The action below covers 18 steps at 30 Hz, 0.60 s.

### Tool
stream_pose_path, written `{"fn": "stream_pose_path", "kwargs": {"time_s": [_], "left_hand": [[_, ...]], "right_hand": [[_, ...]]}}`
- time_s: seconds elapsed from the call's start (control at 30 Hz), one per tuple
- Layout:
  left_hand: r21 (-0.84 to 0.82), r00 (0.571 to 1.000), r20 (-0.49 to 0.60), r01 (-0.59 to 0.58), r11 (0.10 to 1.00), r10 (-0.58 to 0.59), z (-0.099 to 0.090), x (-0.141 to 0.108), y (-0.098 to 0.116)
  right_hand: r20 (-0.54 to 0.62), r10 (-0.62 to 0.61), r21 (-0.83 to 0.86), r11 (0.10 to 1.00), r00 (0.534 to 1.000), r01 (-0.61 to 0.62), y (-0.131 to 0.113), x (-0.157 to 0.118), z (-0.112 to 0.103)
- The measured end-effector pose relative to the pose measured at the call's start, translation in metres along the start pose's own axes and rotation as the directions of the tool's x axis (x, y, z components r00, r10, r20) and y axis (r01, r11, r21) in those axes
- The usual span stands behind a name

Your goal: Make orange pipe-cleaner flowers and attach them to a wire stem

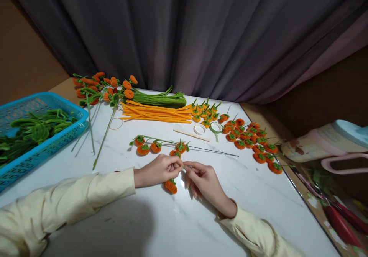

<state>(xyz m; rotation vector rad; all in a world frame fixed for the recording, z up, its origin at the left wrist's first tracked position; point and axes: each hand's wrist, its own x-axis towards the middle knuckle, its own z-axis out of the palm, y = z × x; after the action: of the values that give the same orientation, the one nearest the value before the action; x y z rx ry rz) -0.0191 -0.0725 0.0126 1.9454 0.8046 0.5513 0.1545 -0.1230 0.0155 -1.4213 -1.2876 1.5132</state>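
Near the middle of the table, my left hand (162,171) is closed in a pinch around the stem end of an orange pipe-cleaner persimmon (171,187), which hangs below the fingers. My right hand (205,180) meets it fingertip to fingertip, thumb and forefinger pinched at the same spot. A tiny greenish bit shows between the fingertips, too small to name. Just beyond my hands lies a wrapped green branch (161,139) bearing several orange persimmons, with a long bare wire (214,150) running right.
A blue basket (83,113) of green leaves stands at left. Behind lie orange pipe cleaners (156,112), green pipe cleaners (161,99) and finished stems (105,142). Tape rolls (216,127), a thin stick (191,135) and loose persimmons (245,135) spread rightward. A tumbler (319,140) and red-handled pliers (339,222) sit beyond the right edge.
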Motion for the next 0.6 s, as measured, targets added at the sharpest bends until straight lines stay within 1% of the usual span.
{"fn": "stream_pose_path", "kwargs": {"time_s": [0.13, 0.37, 0.5, 0.6], "left_hand": [[-0.031, 0.999, 0.016, 0.047, 0.998, -0.047, -0.001, 0.0, 0.002], [-0.193, 0.982, 0.055, 0.188, 0.963, -0.181, -0.003, 0.002, 0.006], [-0.31, 0.982, 0.069, 0.187, 0.932, -0.174, -0.004, 0.001, 0.008], [-0.35, 0.982, 0.091, 0.187, 0.918, -0.166, -0.006, 0.0, 0.011]], "right_hand": [[-0.009, -0.024, 0.014, 1.0, 1.0, 0.024, 0.002, 0.001, 0.001], [-0.028, -0.057, 0.051, 0.997, 0.998, 0.058, 0.003, 0.001, 0.001], [-0.048, -0.052, 0.087, 0.995, 0.997, 0.056, 0.001, 0.001, 0.001], [-0.081, -0.043, 0.12, 0.991, 0.996, 0.052, 0.0, 0.002, 0.0]]}}
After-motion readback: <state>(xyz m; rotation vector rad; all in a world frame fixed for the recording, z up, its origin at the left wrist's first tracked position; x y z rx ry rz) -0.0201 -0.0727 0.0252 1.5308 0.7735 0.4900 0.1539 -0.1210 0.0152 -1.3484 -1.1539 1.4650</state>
